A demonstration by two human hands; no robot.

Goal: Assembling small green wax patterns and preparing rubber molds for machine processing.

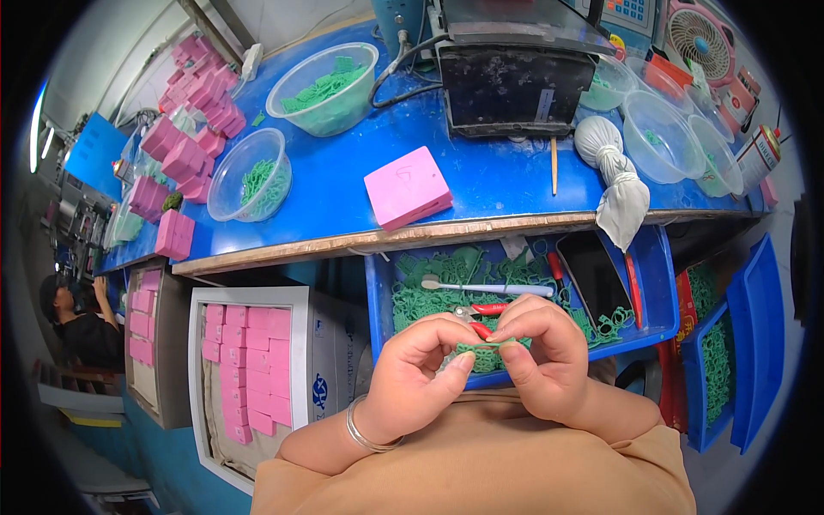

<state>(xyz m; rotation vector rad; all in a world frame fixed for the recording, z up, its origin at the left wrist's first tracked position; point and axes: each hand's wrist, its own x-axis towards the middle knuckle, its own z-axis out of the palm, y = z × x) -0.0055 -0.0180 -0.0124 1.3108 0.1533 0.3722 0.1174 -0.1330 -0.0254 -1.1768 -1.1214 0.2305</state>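
My left hand [421, 367], with a metal bangle at the wrist, and my right hand [547, 360] pinch a small green lattice piece [485, 357] between thumbs and fingers. They hold it at the near edge of a blue tray [378, 313]. Many similar green pieces [414, 302] fill the tray. Just beyond my fingers lie red-handled cutters [487, 310], partly hidden by my hands. A toothbrush [493, 287] rests across the pieces. Toward the tray's right side sit a dark, flat phone-like slab [594, 279] and a slim red-handled tool [633, 292].
On the blue table [335, 184] stand a pink block [408, 189], clear bowls [249, 176] with green pieces, a black machine [515, 90] and a tied white cloth [614, 167]. A white-framed box [300, 360] of pink blocks is at left. Another person [81, 318] sits far left.
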